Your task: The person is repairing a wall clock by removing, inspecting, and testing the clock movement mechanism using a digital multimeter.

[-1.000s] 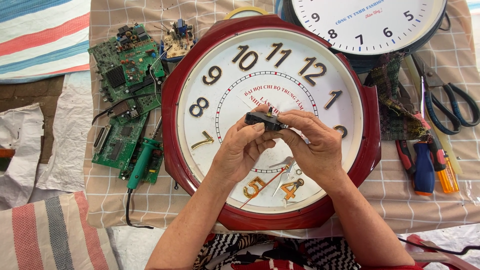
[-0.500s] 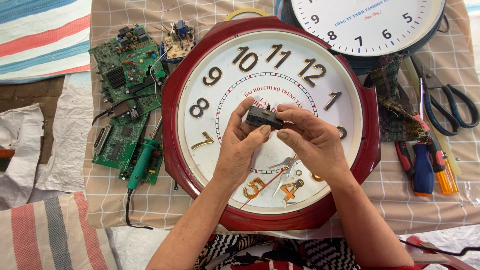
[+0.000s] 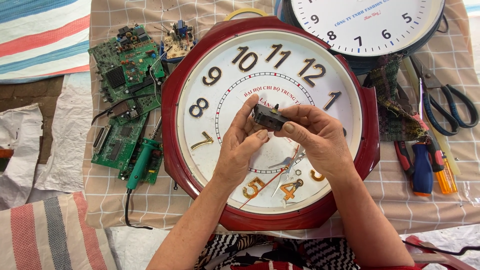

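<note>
At the far left of the checked tabletop (image 3: 450,210) lay green circuit boards (image 3: 125,100), with a green-handled soldering iron (image 3: 142,162) resting on their lower edge. Next came the big red-framed wall clock (image 3: 270,125), lying face up, its loose hands (image 3: 285,167) scattered low on the white dial. Above that dial the left hand (image 3: 242,150) rose from the lower edge of the view, forearm angled up and inward, fingers curled with the index extended upward against the left side of a small black clock movement (image 3: 269,117) and the thumb pressed under it. The right hand (image 3: 320,137) came in from the lower right, wrist bent inward, its fingers curled over and its thumb gripping the movement's right end, so both hands pinched the black box between them, held above the middle of the dial. Further right lay a dark woven cloth (image 3: 395,105), screwdrivers (image 3: 425,167) with blue and orange handles, and black-handled scissors (image 3: 445,105), and a second, white-faced clock (image 3: 370,25) at the top.
</note>
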